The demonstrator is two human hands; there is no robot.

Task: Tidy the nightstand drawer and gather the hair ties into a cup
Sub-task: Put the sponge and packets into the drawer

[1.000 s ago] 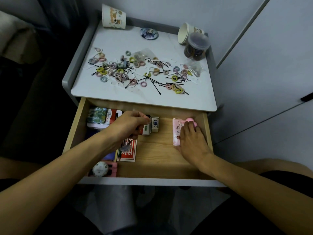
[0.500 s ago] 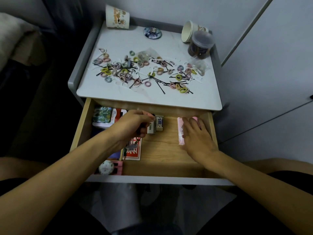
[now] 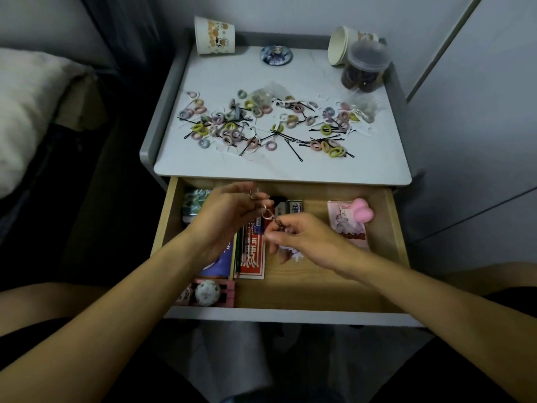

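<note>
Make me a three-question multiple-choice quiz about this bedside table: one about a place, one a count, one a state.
1. Where is the pink paw toy? A) on the pillow B) in the jar C) at the drawer's right end
2. How many paper cups are on the tabletop? A) two B) one C) four
3. The drawer is: A) shut B) pulled open C) lifted out

Answers: 1 C, it lies on a pink card by the right wall. 2 A, one at back left, another at back right. 3 B, the left hand and the right hand hold a keychain over its open inside.
</note>
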